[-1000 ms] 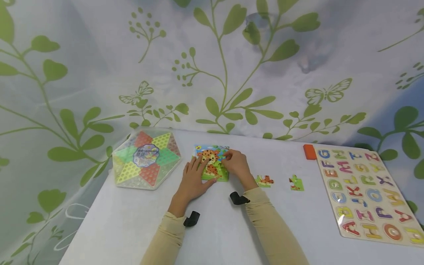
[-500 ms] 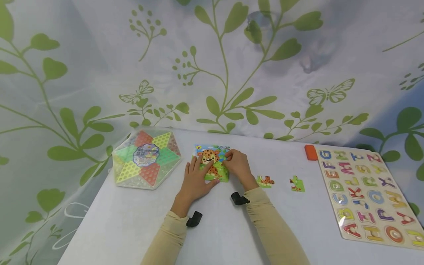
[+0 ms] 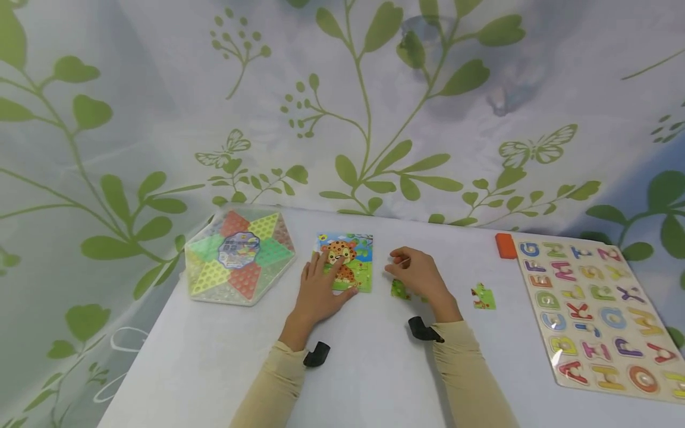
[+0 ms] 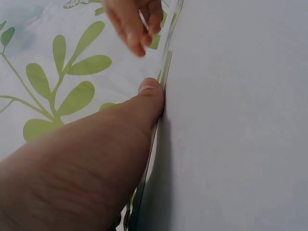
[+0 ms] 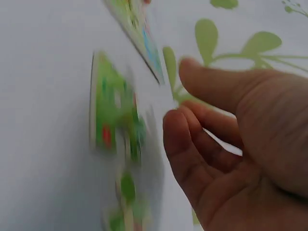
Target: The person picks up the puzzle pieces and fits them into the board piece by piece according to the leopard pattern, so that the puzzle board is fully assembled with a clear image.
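Note:
My left hand [image 3: 317, 297] rests with spread fingers on the left and lower part of a leopard picture puzzle [image 3: 364, 273], partly covering it. Off to the puzzle's right, my right hand [image 3: 423, 276] hovers over the table. In the right wrist view, the thumb and fingers of the right hand [image 5: 240, 125] are parted with nothing visible between them. A green puzzle piece [image 3: 399, 289] lies just below those fingers, and another behind the hand is mostly hidden. Farther right lies a separate green piece [image 3: 484, 296]. The left wrist view shows the left thumb [image 4: 150, 91] along the puzzle's edge.
A hexagonal board with a coloured star [image 3: 239, 255] lies at the left. On the right are a wooden alphabet board [image 3: 599, 315] and an orange block [image 3: 505, 245] at its upper left corner. A leaf-patterned curtain [image 3: 257, 166] hangs behind the table.
My right hand has left the puzzle's right edge and moved right, uncovering that side and a green piece on the table. The left hand has stayed on the puzzle.

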Demonstrator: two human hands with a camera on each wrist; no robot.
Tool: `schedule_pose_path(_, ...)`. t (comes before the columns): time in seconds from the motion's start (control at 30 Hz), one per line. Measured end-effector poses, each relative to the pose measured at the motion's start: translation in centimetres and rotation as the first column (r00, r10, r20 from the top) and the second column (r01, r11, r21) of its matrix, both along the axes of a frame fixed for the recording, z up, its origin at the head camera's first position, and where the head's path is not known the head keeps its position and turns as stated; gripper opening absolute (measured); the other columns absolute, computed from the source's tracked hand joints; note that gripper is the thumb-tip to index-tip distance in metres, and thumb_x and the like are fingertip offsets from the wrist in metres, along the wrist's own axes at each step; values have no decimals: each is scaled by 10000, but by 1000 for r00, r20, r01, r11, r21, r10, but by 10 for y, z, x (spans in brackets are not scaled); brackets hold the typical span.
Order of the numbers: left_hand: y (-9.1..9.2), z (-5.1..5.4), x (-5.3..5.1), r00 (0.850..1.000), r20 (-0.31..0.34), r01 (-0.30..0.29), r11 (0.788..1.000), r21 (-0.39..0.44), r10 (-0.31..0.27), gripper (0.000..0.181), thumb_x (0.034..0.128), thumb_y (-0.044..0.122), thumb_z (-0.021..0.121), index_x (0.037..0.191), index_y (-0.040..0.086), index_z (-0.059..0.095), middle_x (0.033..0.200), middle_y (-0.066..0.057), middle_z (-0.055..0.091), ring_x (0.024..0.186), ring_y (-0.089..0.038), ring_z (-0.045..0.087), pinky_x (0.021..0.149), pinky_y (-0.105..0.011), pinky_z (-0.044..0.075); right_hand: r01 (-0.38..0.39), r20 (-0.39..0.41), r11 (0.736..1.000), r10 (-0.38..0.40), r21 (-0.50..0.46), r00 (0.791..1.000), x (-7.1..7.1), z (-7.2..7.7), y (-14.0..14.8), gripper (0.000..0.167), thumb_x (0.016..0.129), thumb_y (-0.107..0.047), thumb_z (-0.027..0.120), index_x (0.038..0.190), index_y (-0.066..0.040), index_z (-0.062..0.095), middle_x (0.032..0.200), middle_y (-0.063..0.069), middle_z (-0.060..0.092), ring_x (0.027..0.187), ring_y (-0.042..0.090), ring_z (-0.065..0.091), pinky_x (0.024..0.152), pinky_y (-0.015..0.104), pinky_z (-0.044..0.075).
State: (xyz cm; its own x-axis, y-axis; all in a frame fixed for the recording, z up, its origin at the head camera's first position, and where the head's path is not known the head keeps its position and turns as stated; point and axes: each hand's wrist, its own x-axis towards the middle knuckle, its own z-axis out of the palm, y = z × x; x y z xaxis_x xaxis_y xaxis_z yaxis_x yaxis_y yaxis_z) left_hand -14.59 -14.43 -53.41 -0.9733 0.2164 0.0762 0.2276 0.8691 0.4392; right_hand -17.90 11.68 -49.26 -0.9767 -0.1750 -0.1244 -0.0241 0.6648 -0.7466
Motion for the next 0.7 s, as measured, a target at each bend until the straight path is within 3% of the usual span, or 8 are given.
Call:
schedule_pose_path(0.17, -5, -3, -2, 999, 25, -48, 996, 76, 46, 1035, 863, 585, 749, 1647, 179, 210, 1710, -174, 111, 1583, -426, 105, 1233, -617, 264, -116, 6, 986, 116, 117, 993, 15, 3, 30, 597, 821, -299, 871, 1324, -48, 670, 1075, 69, 679, 929, 190, 609, 816, 355, 514)
schedule_pose_path(0.33, -14, 3, -1, 992, 87, -103, 982, 157, 90, 1143, 842, 503, 810, 1657, 123, 104, 1709, -179, 125, 1585, -394, 132, 1245, -571, 272, -201, -25, 953, 212, 226, 977, 20, 4, 26, 663, 747, -277, 922, 1295, 9, 681, 1021, 77, 655, 861, 178, 561, 804, 364, 507)
schedule_pose_path(0.43, -17, 5, -1, 990, 114, -95, 982, 161, 77, 1149, 855, 492, 802, 1652, 84, 82, 1700, -197, 160, 1580, -386, 165, 1257, -539, 264, -194, -30, 943, 210, 269, 977, 21, 5, 20, 608, 743, -244, 925, 1243, 16, 699, 1035, 85, 657, 898, 196, 593, 848, 400, 534)
schedule_pose_path(0.53, -20, 6, -1, 990, 125, -92, 982, 166, 71, 1134, 868, 468, 797, 1645, 51, 84, 1688, -210, 198, 1573, -380, 196, 1260, -519, 266, -167, -18, 950, 178, 263, 984, 22, 7, 16, 552, 732, -223, 932, 1181, -10, 692, 1049, 84, 634, 931, 223, 600, 870, 429, 534)
schedule_pose_path(0.6, -22, 6, -1, 988, 140, -94, 980, 174, 70, 1116, 877, 452, 792, 1645, 49, 90, 1683, -213, 214, 1571, -376, 207, 1261, -514, 268, -156, -12, 958, 163, 240, 986, 22, 8, 16, 520, 726, -221, 938, 1133, -49, 664, 1051, 73, 631, 940, 222, 599, 867, 425, 527)
schedule_pose_path(0.7, -25, 8, 1, 983, 167, -104, 976, 193, 72, 1092, 884, 424, 793, 1644, 51, 104, 1681, -217, 222, 1570, -378, 209, 1258, -520, 270, -134, 6, 977, 135, 164, 991, 21, 9, 14, 371, 807, -210, 880, 1063, -102, 634, 1034, 56, 657, 911, 192, 618, 783, 374, 526)
